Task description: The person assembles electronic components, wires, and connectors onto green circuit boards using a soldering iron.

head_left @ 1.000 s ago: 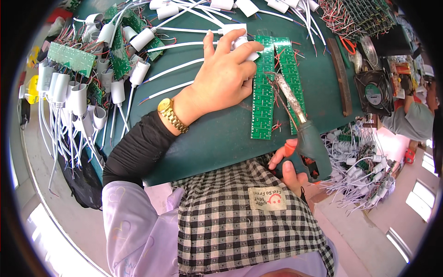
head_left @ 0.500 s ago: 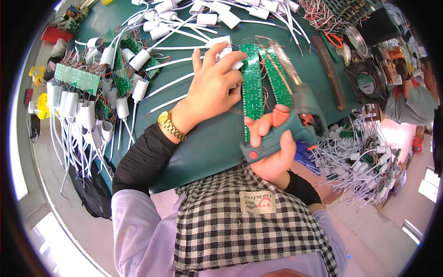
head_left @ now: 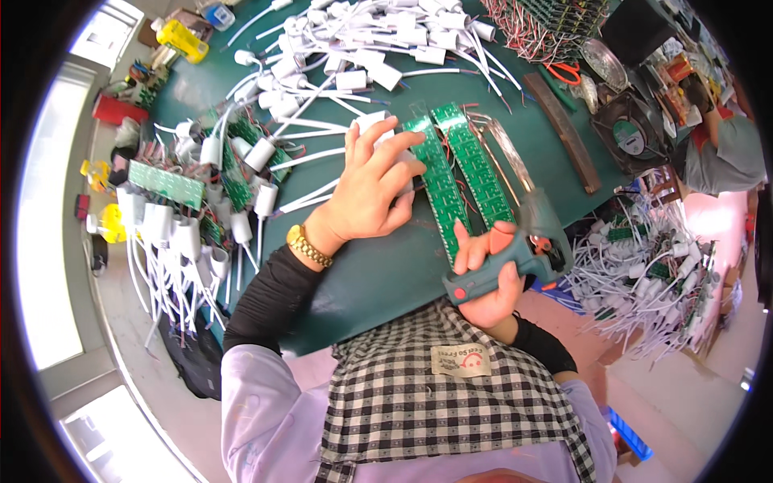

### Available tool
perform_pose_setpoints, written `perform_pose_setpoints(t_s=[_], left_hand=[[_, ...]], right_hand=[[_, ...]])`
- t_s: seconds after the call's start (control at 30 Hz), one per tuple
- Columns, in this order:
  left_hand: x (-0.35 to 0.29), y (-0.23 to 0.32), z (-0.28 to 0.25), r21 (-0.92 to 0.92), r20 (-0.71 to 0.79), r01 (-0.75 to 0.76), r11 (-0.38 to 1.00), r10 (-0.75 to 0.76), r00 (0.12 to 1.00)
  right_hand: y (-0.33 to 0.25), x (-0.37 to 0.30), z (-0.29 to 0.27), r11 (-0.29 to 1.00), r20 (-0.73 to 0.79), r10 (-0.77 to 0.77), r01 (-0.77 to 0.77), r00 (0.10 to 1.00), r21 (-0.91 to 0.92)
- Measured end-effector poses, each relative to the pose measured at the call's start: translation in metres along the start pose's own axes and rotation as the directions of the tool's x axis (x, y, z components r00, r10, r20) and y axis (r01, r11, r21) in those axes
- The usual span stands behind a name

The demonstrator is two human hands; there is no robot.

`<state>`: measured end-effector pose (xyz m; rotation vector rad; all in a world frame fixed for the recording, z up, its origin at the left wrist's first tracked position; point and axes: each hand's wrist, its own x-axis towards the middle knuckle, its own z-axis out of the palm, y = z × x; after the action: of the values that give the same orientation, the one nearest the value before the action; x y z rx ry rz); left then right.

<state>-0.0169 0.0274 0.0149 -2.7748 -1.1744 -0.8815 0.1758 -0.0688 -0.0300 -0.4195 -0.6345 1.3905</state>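
Observation:
My left hand (head_left: pixel 366 193) curls its fingers around white cylindrical lamp sockets (head_left: pixel 374 121) at the left edge of a long green circuit board (head_left: pixel 437 193). Beside that board lies a second one (head_left: pixel 477 167), nearly parallel to it. A teal soldering gun (head_left: pixel 543 217) is gripped in my right hand (head_left: pixel 493 282), which is closed around its handle over the boards' near ends. The gun's long metal front end reaches away along the right side of the second board. Thin red wires show between the boards. How the sockets join the board is hidden by my fingers.
White sockets with cables (head_left: pixel 354 80) pile up at the far side of the green table (head_left: pixel 362 274). Left are wired boards and sockets (head_left: pixel 165 185). On the right are a brown bar (head_left: pixel 564 133), orange-handled scissors (head_left: pixel 562 72), a fan (head_left: pixel 632 137) and another wired heap (head_left: pixel 644 278). Another person (head_left: pixel 725 153) sits beyond.
The whole view has shifted and turned slightly. Both boards now slant and lie more nearly parallel. The soldering gun's front end has drawn back from the boards' far ends, toward me.

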Motion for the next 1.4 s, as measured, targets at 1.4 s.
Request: perform_pose_setpoints(t_s=[1.4], left_hand=[[-0.022,0.043,0.000,-0.148,0.249,0.132,0.980,-0.092,0.964]], right_hand=[[-0.004,0.000,-0.004,0.999,0.065,-0.013,0.016,0.998,-0.049]])
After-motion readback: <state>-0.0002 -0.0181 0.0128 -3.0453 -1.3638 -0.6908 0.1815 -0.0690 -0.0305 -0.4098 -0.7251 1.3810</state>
